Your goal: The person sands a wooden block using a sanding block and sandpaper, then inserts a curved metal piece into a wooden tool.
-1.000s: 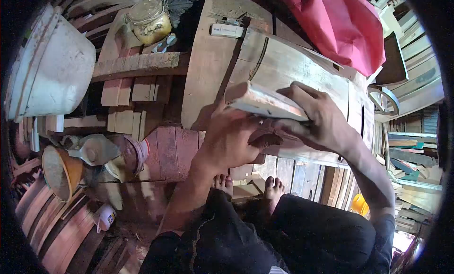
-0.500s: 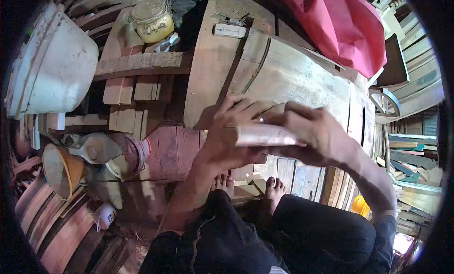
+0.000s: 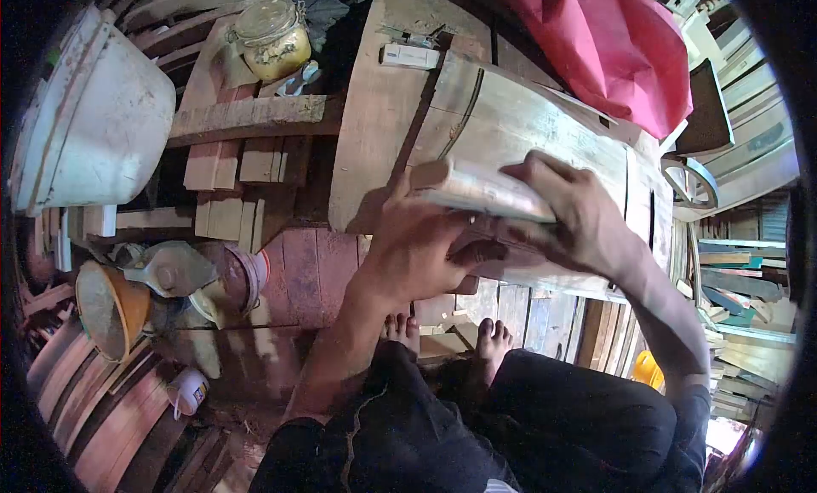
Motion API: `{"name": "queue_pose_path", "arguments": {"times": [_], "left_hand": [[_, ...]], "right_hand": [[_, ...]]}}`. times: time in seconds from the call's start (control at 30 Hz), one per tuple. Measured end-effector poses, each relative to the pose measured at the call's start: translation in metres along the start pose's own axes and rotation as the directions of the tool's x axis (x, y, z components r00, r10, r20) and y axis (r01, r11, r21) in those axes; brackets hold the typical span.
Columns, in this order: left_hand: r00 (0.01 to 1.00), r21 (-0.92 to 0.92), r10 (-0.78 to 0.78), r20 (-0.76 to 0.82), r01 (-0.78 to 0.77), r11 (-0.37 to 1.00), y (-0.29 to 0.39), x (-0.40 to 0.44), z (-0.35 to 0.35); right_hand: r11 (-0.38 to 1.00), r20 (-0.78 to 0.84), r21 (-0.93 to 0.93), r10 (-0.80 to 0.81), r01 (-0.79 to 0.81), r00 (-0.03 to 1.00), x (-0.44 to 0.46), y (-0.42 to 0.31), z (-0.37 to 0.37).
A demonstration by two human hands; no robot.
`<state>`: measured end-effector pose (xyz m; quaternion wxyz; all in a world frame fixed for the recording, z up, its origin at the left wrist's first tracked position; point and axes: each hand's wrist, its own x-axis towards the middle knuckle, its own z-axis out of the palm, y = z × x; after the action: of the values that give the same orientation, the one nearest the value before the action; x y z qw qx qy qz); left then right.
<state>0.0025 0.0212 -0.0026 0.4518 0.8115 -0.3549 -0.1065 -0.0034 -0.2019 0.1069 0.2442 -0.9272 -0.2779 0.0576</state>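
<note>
Wood block (image 3: pixel 485 189): one
Right hand (image 3: pixel 577 208): one, fingers curled round block's end
Left hand (image 3: pixel 417 250): one, bent below, hold was hidden

Dark sleeves (image 3: pixel 691 418) reach to about the elbows, the right one bluish-grey in the light, leaving forearms (image 3: pixel 668 314) and fingers (image 3: pixel 553 171) bare. Black trousers (image 3: pixel 579 399) hang loose and creased, with a pale wavy line (image 3: pixel 351 433) (seam or thread, hard to tell) on the left side. A small whitish patch (image 3: pixel 500 486) shows at the bottom edge; the feet (image 3: pixel 492 344) are bare.
</note>
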Motion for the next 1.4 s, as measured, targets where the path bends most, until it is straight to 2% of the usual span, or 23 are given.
{"name": "queue_pose_path", "arguments": {"times": [0.03, 0.1, 0.2, 0.23, 0.33, 0.4, 0.47, 0.5, 0.6, 0.67, 0.7, 0.8, 0.83, 0.87, 1.0, 1.03, 1.13, 1.17, 1.2, 1.27, 1.3, 1.37, 1.4], "left_hand": [[1.0, 0.002, -0.001, -0.001, 0.001, 1.0, 0.001, 0.0, 0.0], [0.967, 0.162, 0.183, -0.177, -0.155, 0.975, 0.002, -0.001, -0.002], [0.915, 0.214, 0.316, -0.249, -0.266, 0.94, 0.005, 0.005, -0.01], [0.902, 0.149, 0.273, -0.334, -0.235, 0.96, 0.003, 0.003, -0.005], [0.965, 0.19, 0.18, -0.191, -0.143, 0.971, 0.004, 0.004, -0.005], [0.958, 0.154, 0.159, -0.24, -0.125, 0.98, 0.009, 0.003, -0.006], [0.979, -0.001, 0.109, -0.173, -0.11, 0.994, 0.003, -0.001, -0.002], [0.954, 0.151, 0.205, -0.22, -0.175, 0.973, 0.002, 0.0, -0.001], [0.919, 0.159, 0.221, -0.325, -0.178, 0.971, 0.001, -0.001, 0.001], [0.972, 0.18, 0.162, -0.169, -0.132, 0.975, 0.003, 0.001, -0.005], [0.96, 0.16, 0.179, -0.217, -0.146, 0.976, 0.007, 0.007, -0.007], [0.977, 0.075, 0.127, -0.172, -0.115, 0.991, 0.0, -0.001, 0.001], [0.922, 0.13, 0.247, -0.298, -0.217, 0.967, 0.0, 0.002, 0.001], [0.907, 0.092, 0.204, -0.368, -0.183, 0.979, 0.004, 0.001, 0.0], [0.965, 0.137, 0.186, -0.184, -0.163, 0.977, -0.003, 0.001, 0.003], [0.978, 0.033, 0.15, -0.145, -0.147, 0.989, -0.007, 0.0, 0.004], [0.899, 0.203, 0.275, -0.341, -0.215, 0.955, -0.002, 0.0, 0.002], [0.96, 0.088, 0.133, -0.246, -0.114, 0.99, 0.002, 0.002, -0.004], [0.984, 0.135, 0.151, -0.092, -0.138, 0.981, -0.003, 0.002, -0.011], [0.933, 0.24, 0.335, -0.13, -0.298, 0.924, -0.008, 0.006, -0.011], [0.933, 0.241, 0.337, -0.129, -0.3, 0.923, -0.007, 0.007, -0.008], [0.972, 0.099, 0.134, -0.192, -0.117, 0.988, -0.005, 0.005, -0.002], [0.972, 0.102, 0.132, -0.197, -0.113, 0.988, -0.004, 0.004, -0.003]], "right_hand": [[0.998, 0.029, -0.033, 0.058, -0.057, 0.998, 0.003, 0.002, -0.002], [0.999, 0.005, 0.029, 0.02, -0.02, 1.0, 0.0, 0.003, 0.004], [0.994, 0.08, 0.107, -0.018, 0.009, 0.997, -0.006, -0.006, 0.011], [0.993, 0.06, 0.114, -0.008, 0.001, 0.998, -0.005, -0.006, 0.008], [0.994, 0.013, 0.052, 0.095, -0.095, 0.995, 0.003, 0.008, 0.003], [0.992, -0.015, 0.083, 0.102, -0.1, 0.995, 0.002, 0.005, 0.005], [0.995, -0.016, 0.083, 0.057, -0.055, 0.998, -0.001, -0.001, 0.007], [0.993, 0.028, 0.103, 0.055, -0.058, 0.998, -0.002, -0.005, 0.006], [0.991, 0.021, 0.132, 0.003, -0.006, 1.0, -0.003, -0.001, 0.007], [0.996, -0.028, 0.092, 0.0, 0.002, 1.0, 0.002, 0.008, 0.005], [0.996, -0.015, 0.072, 0.06, -0.059, 0.998, 0.001, 0.008, 0.005], [0.994, -0.002, 0.109, -0.001, 0.001, 1.0, -0.001, 0.003, 0.005], [0.988, 0.04, 0.155, 0.011, -0.017, 0.999, -0.004, 0.0, 0.008], [0.992, 0.088, 0.129, -0.013, 0.002, 0.996, -0.006, 0.0, 0.01], [0.997, 0.012, 0.071, -0.033, 0.032, 0.999, -0.001, 0.008, 0.001], [0.999, 0.029, -0.027, -0.027, 0.028, 0.999, 0.001, 0.014, -0.001], [0.999, 0.076, -0.039, -0.016, 0.019, 0.997, 0.0, 0.007, -0.004], [0.994, 0.063, -0.033, -0.098, 0.1, 0.993, 0.0, 0.005, 0.0], [0.996, 0.148, -0.036, -0.072, 0.078, 0.986, 0.0, -0.002, -0.006], [0.983, 0.167, -0.057, -0.161, 0.172, 0.973, 0.001, 0.006, -0.007], [0.985, 0.155, -0.097, -0.129, 0.145, 0.979, 0.002, 0.008, -0.01], [0.98, 0.092, -0.163, -0.098, 0.112, 0.991, 0.003, 0.019, -0.011], [0.979, 0.094, -0.163, -0.105, 0.119, 0.99, 0.004, 0.017, -0.011]]}}
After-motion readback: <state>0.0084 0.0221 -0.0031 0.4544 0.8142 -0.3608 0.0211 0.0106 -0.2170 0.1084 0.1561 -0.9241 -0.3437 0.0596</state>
